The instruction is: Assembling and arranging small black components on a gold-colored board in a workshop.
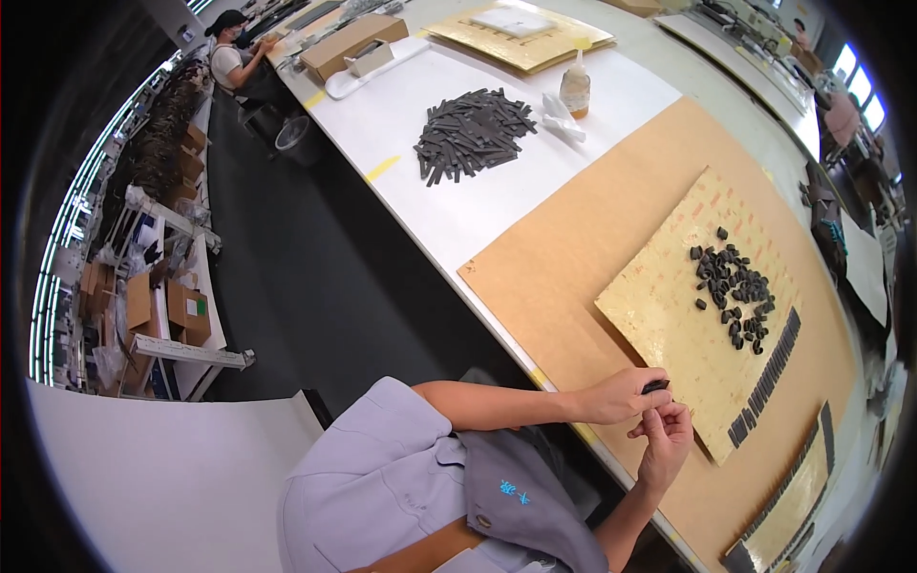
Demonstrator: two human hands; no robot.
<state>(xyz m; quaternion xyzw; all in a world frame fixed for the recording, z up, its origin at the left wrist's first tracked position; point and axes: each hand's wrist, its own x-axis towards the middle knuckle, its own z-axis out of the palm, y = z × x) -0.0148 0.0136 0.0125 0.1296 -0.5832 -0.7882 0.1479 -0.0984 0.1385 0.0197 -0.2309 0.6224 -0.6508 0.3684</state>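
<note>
My left hand (623,394) is closed around a small black strip (655,387), whose end shows between thumb and forefinger. Just below it, my right hand (665,441) is closed, its fingertips pressed together against the left hand's fingers. What the right fingertips hold, if anything, is hidden. Both hands are over the near edge of a yellowish board (654,310). On that board lies a scattered heap of small black loops (734,282). A row of short black strips (767,377) runs along its right edge.
Brown paper (544,277) covers the table under the board. Farther off are a pile of black strips (475,134), a glue bottle (575,88) and a cardboard box (351,46). A second board edged with black strips (788,501) lies at right. Another person (239,62) sits far left.
</note>
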